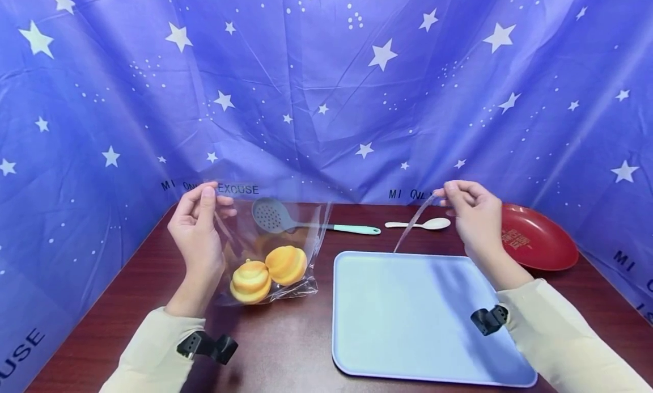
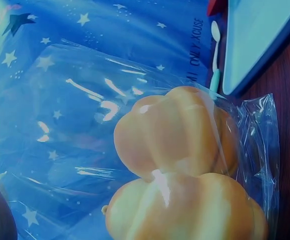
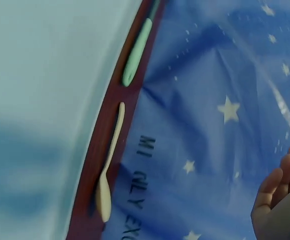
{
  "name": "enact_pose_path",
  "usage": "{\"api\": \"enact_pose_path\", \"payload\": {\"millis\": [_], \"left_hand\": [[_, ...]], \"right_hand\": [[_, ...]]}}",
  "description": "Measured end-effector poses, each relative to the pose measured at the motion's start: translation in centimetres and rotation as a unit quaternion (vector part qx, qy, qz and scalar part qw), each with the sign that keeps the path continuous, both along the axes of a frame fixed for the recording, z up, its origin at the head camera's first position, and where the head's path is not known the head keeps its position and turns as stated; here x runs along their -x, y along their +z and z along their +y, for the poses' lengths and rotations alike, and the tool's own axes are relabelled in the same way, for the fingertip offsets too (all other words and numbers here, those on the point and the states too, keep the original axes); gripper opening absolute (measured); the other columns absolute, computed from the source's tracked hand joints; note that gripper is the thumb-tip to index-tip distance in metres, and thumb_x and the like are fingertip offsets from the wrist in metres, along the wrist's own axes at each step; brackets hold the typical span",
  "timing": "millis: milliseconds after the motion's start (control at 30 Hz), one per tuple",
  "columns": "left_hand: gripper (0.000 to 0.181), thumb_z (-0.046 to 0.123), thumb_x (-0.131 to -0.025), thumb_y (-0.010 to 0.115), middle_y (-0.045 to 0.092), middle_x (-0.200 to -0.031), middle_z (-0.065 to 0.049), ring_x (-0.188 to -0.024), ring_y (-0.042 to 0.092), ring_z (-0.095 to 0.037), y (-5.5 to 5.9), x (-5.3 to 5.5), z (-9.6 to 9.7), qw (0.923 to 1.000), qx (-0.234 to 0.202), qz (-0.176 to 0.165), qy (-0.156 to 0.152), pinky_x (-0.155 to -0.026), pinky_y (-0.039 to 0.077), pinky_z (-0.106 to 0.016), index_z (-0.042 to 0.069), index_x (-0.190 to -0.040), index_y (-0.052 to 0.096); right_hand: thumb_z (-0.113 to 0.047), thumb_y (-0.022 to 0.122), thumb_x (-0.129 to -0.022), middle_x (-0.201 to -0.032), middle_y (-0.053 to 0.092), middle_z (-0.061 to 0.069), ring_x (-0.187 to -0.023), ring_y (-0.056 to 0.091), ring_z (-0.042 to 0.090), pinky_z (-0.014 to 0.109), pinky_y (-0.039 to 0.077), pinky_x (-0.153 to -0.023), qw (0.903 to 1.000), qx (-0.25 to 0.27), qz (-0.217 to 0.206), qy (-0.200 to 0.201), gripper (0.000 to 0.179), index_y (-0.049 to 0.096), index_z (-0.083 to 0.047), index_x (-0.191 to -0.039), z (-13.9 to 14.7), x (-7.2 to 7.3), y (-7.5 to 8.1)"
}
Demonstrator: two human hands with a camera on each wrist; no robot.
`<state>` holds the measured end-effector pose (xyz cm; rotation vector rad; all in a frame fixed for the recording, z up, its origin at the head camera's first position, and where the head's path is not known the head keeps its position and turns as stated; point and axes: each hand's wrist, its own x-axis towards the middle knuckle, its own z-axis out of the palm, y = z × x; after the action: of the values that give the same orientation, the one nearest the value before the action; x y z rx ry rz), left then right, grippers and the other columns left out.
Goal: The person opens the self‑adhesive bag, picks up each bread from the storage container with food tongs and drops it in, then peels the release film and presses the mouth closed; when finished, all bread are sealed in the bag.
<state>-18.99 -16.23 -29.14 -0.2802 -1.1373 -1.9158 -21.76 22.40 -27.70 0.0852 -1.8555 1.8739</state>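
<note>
My left hand (image 1: 199, 225) pinches a clear plastic bag (image 1: 298, 288) by its upper left side, thumb against fingers. The bag hangs upright over the table with two yellow-orange, ridged toy buns (image 1: 251, 281) side by side at its bottom. In the left wrist view the buns (image 2: 174, 132) show large through the glossy film. My right hand (image 1: 474, 211) is raised above the back right of the tray, away from the bag. Between its thumb and fingers it pinches a thin clear strip (image 1: 414, 220), which trails down to the left.
A pale blue tray (image 1: 408, 319) lies on the dark red table (image 1: 275, 353). Behind the bag is a grey slotted spoon (image 1: 272, 214) with a mint handle; a white spoon (image 1: 433, 223) lies right of it. A red plate (image 1: 548, 240) sits at the back right, before starry blue cloth (image 1: 316, 87).
</note>
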Motion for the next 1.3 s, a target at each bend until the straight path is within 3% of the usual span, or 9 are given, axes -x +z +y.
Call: {"api": "enact_pose_path", "payload": {"millis": [133, 233, 433, 600, 867, 1300], "left_hand": [[0.014, 0.002, -0.100, 0.062, 0.072, -0.072, -0.009, -0.059, 0.068, -0.015, 0.1, 0.2, 0.1, 0.9999, -0.009, 0.003, -0.006, -0.058, 0.058, -0.025, -0.007, -0.102, 0.072], [0.013, 0.001, -0.100, 0.062, 0.072, -0.071, -0.009, -0.059, 0.068, -0.015, 0.1, 0.5, 0.2, 0.9998, -0.018, 0.005, -0.008, -0.058, 0.058, -0.025, -0.008, -0.101, 0.072], [0.011, 0.000, -0.099, 0.063, 0.071, -0.070, -0.009, -0.061, 0.068, -0.015, 0.2, 1.3, 0.4, 0.9991, -0.042, 0.004, -0.004, -0.056, 0.057, -0.024, -0.006, -0.099, 0.072], [0.011, -0.001, -0.099, 0.063, 0.070, -0.070, -0.008, -0.064, 0.068, -0.015, 0.5, 1.8, 0.5, 0.9988, -0.048, 0.002, -0.003, -0.056, 0.056, -0.024, -0.006, -0.099, 0.072], [0.011, 0.003, -0.099, 0.065, 0.070, -0.069, -0.009, -0.056, 0.065, -0.014, 0.5, 2.0, 0.1, 0.9984, -0.054, -0.019, 0.003, -0.053, 0.055, -0.023, -0.003, -0.099, 0.074], [0.011, 0.003, -0.098, 0.066, 0.071, -0.071, -0.010, -0.061, 0.067, -0.015, 0.4, 1.8, -0.2, 0.9984, -0.055, -0.016, 0.004, -0.056, 0.057, -0.025, -0.005, -0.099, 0.073]], "right_hand": [[-0.014, 0.064, -0.102, -0.081, 0.074, -0.018, -0.071, 0.066, 0.003, 0.015, 0.054, -0.064, 0.9902, -0.132, 0.027, 0.036, 0.010, 0.068, -0.004, -0.101, -1.6, -0.7, 0.1], [-0.015, 0.063, -0.102, -0.084, 0.075, -0.017, -0.073, 0.067, 0.004, 0.017, 0.055, -0.066, 0.9788, -0.192, 0.043, 0.056, 0.020, 0.067, 0.004, -0.105, -3.1, -1.3, 0.4], [-0.012, 0.064, -0.102, -0.090, 0.077, 0.005, -0.078, 0.071, 0.009, 0.024, 0.059, -0.072, 0.9741, -0.183, 0.047, 0.125, 0.018, 0.067, 0.005, -0.105, -6.0, -2.3, 1.3], [-0.009, 0.066, -0.100, -0.091, 0.075, 0.014, -0.076, 0.069, 0.010, 0.023, 0.056, -0.067, 0.9657, -0.190, 0.070, 0.162, 0.012, 0.070, 0.003, -0.102, -8.2, -2.9, 1.6], [-0.011, 0.070, -0.098, -0.088, 0.076, 0.005, -0.073, 0.066, 0.012, 0.024, 0.053, -0.065, 0.9532, -0.217, 0.078, 0.195, 0.009, 0.074, -0.004, -0.101, -11.0, -3.4, 1.0], [-0.014, 0.070, -0.098, -0.086, 0.072, -0.006, -0.076, 0.066, 0.016, 0.030, 0.055, -0.067, 0.9117, -0.274, 0.036, 0.304, 0.006, 0.075, -0.013, -0.098, -11.6, -5.3, -1.1]]}}
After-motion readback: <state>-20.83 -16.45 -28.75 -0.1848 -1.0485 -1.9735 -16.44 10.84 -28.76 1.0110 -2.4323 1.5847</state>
